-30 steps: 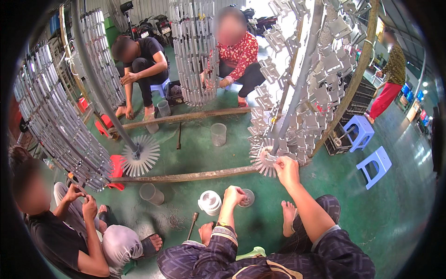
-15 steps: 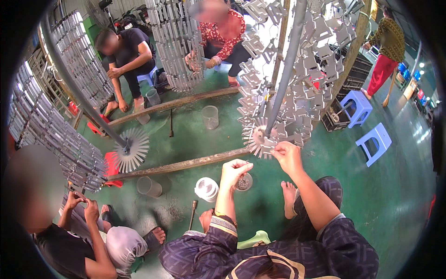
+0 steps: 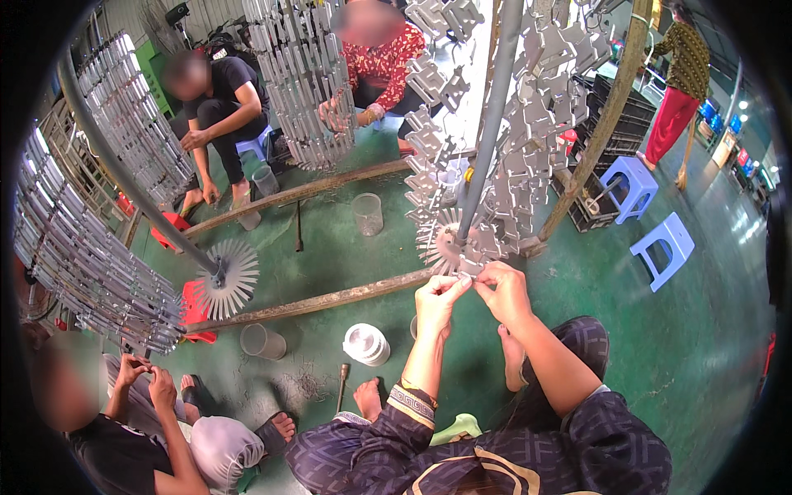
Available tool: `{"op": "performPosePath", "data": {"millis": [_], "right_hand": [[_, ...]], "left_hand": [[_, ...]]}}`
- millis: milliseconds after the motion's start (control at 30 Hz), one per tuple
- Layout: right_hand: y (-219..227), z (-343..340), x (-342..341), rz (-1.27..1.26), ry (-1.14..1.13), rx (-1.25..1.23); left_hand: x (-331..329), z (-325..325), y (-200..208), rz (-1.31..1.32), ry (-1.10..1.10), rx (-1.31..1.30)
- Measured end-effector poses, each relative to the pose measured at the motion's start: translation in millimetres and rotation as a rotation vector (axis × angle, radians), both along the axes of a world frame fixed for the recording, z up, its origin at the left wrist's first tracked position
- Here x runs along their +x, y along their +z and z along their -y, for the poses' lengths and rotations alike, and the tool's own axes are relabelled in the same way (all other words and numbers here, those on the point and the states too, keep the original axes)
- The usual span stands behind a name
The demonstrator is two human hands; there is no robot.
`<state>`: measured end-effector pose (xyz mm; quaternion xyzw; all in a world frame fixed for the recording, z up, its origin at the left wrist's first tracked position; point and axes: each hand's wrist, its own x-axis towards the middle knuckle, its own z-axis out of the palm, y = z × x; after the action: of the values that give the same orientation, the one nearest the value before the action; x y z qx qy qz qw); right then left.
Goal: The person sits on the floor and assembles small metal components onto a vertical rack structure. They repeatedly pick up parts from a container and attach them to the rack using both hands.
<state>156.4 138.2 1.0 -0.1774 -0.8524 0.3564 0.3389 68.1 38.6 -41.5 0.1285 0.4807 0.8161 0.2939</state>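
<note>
Gray bent-metal brackets hang in rows around a gray pole, above a slotted round disc. Beside the disc, at the lowest row, my two hands meet with fingertips almost touching. My right hand pinches the lower edge of a metal bracket. Thumb and forefinger of my left hand are pressed together against the same spot; what they hold is too small to make out. A clear plastic cup is mostly hidden behind my left hand.
A wooden beam crosses the floor ahead. White stacked tubs, a plastic cup and a metal rod are at left. Blue stools stand at right. Co-workers sit by other hanging racks; one person stands far right.
My left hand has moved up and right, from over the cup of small wire pieces to the bracket beside my right hand. My right hand has shifted slightly down and left.
</note>
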Motion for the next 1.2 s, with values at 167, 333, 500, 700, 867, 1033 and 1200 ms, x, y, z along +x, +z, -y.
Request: {"op": "performPosePath", "data": {"millis": [167, 333, 500, 700, 867, 1033, 1200], "right_hand": [[2.0, 1.5, 0.6, 0.009, 0.004, 0.026], [2.3, 5.3, -2.4, 0.013, 0.014, 0.081], [4.3, 7.6, -1.0, 0.014, 0.03, 0.135], [4.9, 8.0, 0.1, 0.044, 0.036, 0.185], [7.6, 9.3, 0.7, 0.053, 0.072, 0.197], [14.6, 11.2, 1.3, 0.072, 0.084, 0.182], [13.7, 9.5, 3.6, 0.133, 0.092, 0.166]], "left_hand": [[0.3, -0.2, 0.8, 0.018, -0.017, -0.027], [-2.8, 1.1, 8.3, 0.034, -0.042, -0.067], [0.6, 2.6, 8.8, 0.044, -0.037, -0.045], [0.2, -2.1, 3.2, -0.028, 0.02, -0.108], [-1.9, -0.4, 0.5, -0.176, 0.065, -0.103], [-2.2, -0.1, -0.3, -0.03, -0.047, 0.012], [1.1, 5.8, 9.9, 0.118, -0.152, 0.054]]}}
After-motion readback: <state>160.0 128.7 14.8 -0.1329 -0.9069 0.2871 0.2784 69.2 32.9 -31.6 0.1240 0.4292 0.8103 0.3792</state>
